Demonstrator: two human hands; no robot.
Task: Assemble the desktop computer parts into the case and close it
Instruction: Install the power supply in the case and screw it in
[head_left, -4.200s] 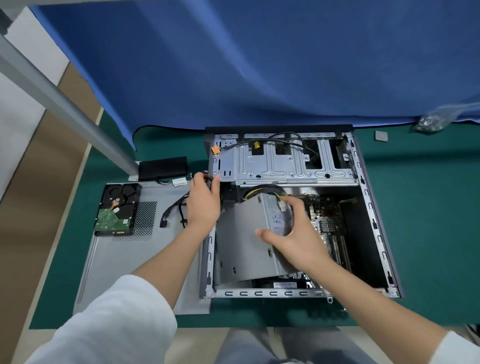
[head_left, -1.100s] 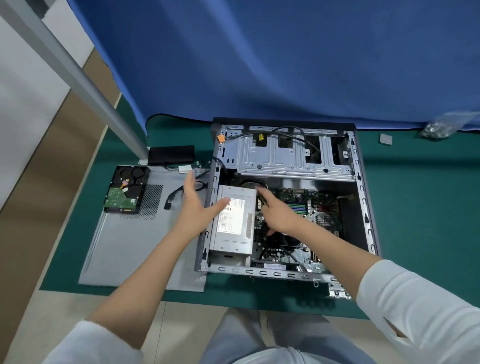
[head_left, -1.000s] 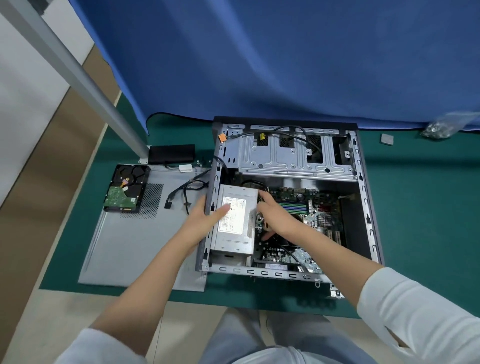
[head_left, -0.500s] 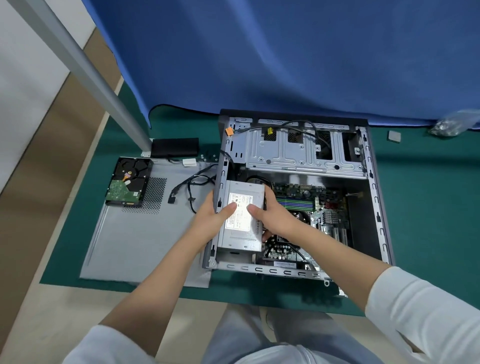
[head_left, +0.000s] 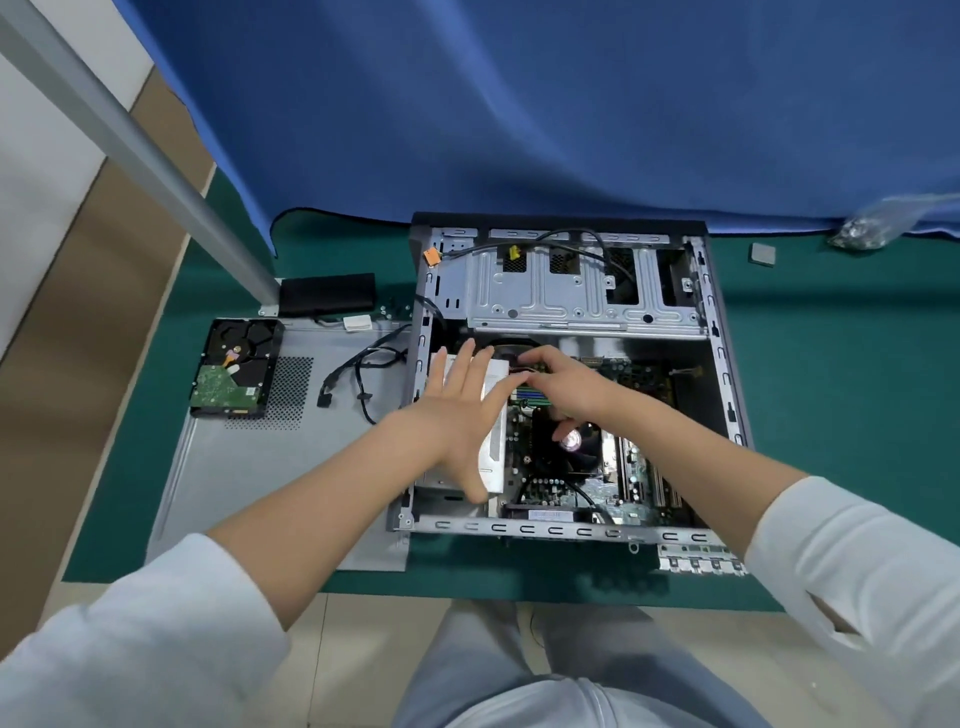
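Observation:
The open grey computer case (head_left: 571, 531) lies flat on the green mat. The silver power supply (head_left: 496, 457) sits inside along its left wall. My left hand (head_left: 462, 410) lies flat on top of it, fingers spread and straight. My right hand (head_left: 566, 384) reaches in just right of it, fingertips curled round the power supply cables (head_left: 511, 349) at the unit's far end. The motherboard (head_left: 550, 488) with its black cooler shows below my right wrist. The metal drive cage (head_left: 561, 296) fills the case's far end.
The grey side panel (head_left: 249, 478) lies left of the case with a hard drive (head_left: 234, 374) on it and loose black cables (head_left: 363, 374) beside. A black box (head_left: 327, 293), a metal post (head_left: 156, 156), a screw bag (head_left: 872, 228) and a small grey square (head_left: 762, 254) sit around.
The power supply went from tilted in my right hand to flat in the case. My left hand has moved onto its top, and my right hand has shifted to the cables.

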